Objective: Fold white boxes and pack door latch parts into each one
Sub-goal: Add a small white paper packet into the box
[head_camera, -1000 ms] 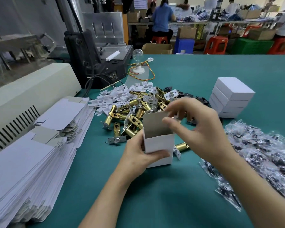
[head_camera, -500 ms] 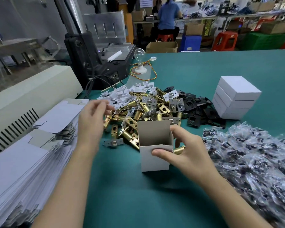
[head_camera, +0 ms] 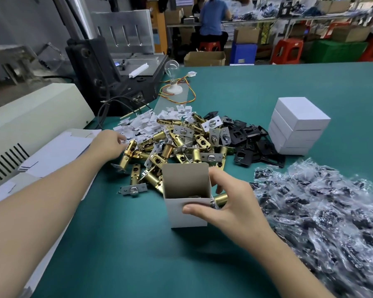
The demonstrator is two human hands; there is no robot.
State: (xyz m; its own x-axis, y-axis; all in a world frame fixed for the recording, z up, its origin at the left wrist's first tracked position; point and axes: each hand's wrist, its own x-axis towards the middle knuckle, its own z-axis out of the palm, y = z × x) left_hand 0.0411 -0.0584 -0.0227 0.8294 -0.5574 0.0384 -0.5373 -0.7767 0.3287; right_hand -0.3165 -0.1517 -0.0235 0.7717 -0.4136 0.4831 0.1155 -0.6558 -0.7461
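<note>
a clear light bulb [head_camera: 171, 66] stands on the teal table [head_camera: 267, 82] beside a black machine [head_camera: 99, 67]; red stools [head_camera: 287, 50] and a cardboard carton [head_camera: 204, 59] sit beyond.

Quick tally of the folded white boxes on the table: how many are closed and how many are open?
Closed white boxes, stacked: 4
Open white box, held by the right hand: 1
Total: 5
</note>
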